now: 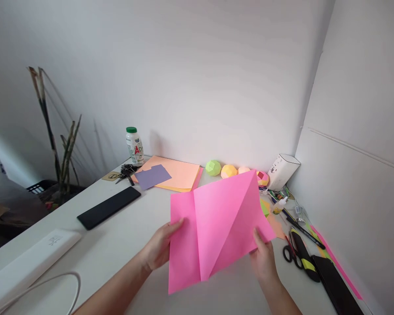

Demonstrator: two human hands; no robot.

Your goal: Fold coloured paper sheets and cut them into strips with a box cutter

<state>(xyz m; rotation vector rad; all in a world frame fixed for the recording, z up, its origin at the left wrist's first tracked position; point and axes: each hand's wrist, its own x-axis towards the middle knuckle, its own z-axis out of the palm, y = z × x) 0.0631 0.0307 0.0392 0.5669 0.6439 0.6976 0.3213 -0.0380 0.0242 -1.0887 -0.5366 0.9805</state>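
A pink sheet of paper [184,249] is held up above the white table between both hands. It shows one upright crease toward the left and a diagonal crease running from its top right corner to the bottom. My left hand [160,245] pinches the left edge, thumb on the front. On the other side, my right hand [262,253] grips the lower right edge, also thumb in front. The fingers behind the paper are partly hidden.
Several faceted paper balls [213,168] line the wall, beside a white box [284,170]. Peach paper [180,171], a purple piece [153,176] and a bottle [134,146] sit at the back. Scissors [292,253], a cutter [304,253] and a glue bottle [279,205] lie right; a black slab [109,207] lies left.
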